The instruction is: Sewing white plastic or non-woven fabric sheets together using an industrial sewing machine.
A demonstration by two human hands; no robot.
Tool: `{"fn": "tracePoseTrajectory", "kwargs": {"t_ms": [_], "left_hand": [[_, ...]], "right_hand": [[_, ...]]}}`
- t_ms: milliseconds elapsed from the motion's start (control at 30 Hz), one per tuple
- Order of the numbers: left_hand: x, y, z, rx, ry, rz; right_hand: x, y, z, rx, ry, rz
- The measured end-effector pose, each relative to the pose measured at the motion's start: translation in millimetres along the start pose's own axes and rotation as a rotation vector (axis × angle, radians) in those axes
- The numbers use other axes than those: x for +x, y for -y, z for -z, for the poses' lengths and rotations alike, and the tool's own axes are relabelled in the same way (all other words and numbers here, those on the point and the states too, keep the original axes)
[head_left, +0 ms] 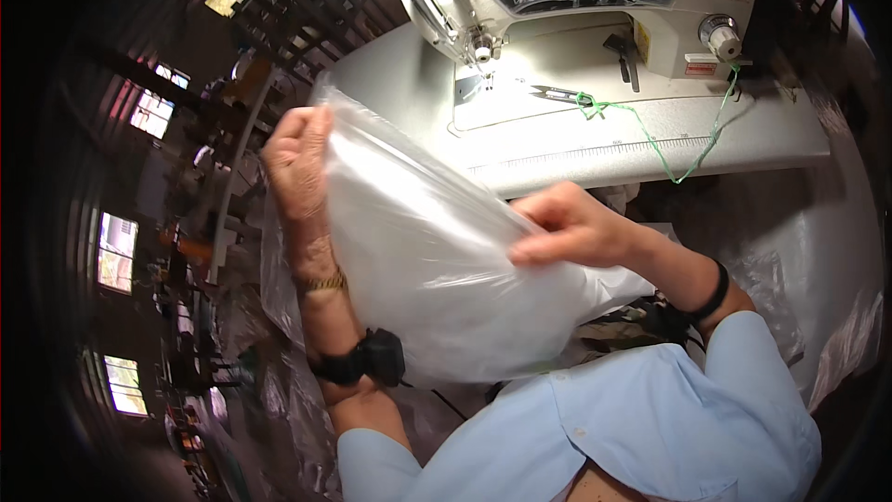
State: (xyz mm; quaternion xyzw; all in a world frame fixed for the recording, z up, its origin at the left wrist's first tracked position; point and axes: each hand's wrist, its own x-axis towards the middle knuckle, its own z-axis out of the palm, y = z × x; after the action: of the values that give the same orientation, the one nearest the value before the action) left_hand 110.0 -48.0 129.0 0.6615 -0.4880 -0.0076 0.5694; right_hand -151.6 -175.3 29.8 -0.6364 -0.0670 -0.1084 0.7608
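A large sheet of clear plastic film [437,270] is stretched between my hands, in front of the sewing table and over my lap. At the upper left, my left hand [299,153] is closed on one corner of it. My right hand [576,228] pinches the film's upper edge, thumb on the near side, just below the table's front edge. The film looks folded or doubled, but I cannot tell whether it is a bag. Beyond it stands a white sewing machine [595,9] with a lit display, its needle area left of the middle.
Thread snips [557,93] lie on the white sewing table [650,130], tied to a green cord [655,141] that hangs over its front edge. A small black tool [624,60] lies by the machine's arm. More clear plastic [850,316] hangs at the right.
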Motion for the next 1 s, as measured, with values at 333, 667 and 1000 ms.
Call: {"fn": "tracePoseTrajectory", "kwargs": {"t_ms": [333,667,1000], "left_hand": [[-82,95,-117,-0.487,0.188,0.440],[-71,44,-108,-0.358,0.277,0.326],[-61,44,-115,-0.388,0.274,0.418]], "right_hand": [[-106,-113,38,-0.314,-0.353,-0.490],[8,-25,35,-0.500,-0.514,0.099],[36,-44,33,-0.315,-0.458,-0.008]]}}
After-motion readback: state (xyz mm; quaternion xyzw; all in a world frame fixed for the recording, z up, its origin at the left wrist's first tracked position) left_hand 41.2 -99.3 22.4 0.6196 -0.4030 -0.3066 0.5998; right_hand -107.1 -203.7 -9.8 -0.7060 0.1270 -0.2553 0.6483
